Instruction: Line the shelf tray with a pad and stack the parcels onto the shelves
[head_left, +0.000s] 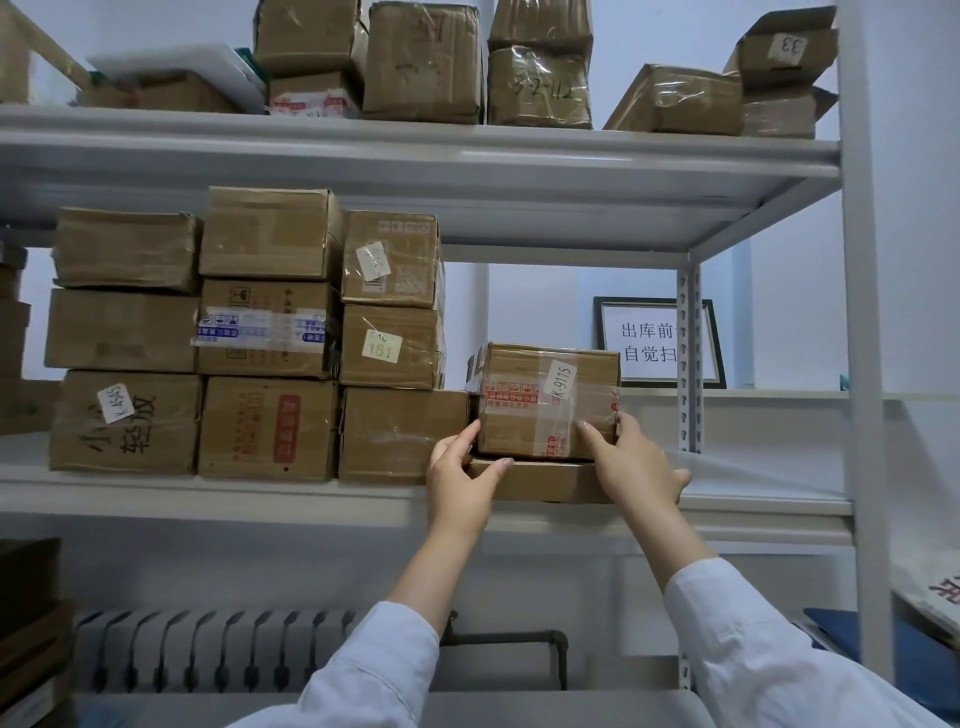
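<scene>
On the middle shelf (208, 499), 1 taped cardboard parcel (540, 410) labelled K-9115 sits on 1 flat box (550, 480), just right of 3 columns of 3 stacked boxes (270, 332), 9 in all. Both hands grip it: the left hand (462, 478) curls its fingers round the lower left corner with its thumb on the flat box's top edge, and the right hand (631, 460) pinches the lower right corner, thumb on the front, fingers round the side. 1 pale translucent sheet (753, 470) lies on the shelf to the right, and 1 framed sign (649, 343) stands behind.
</scene>
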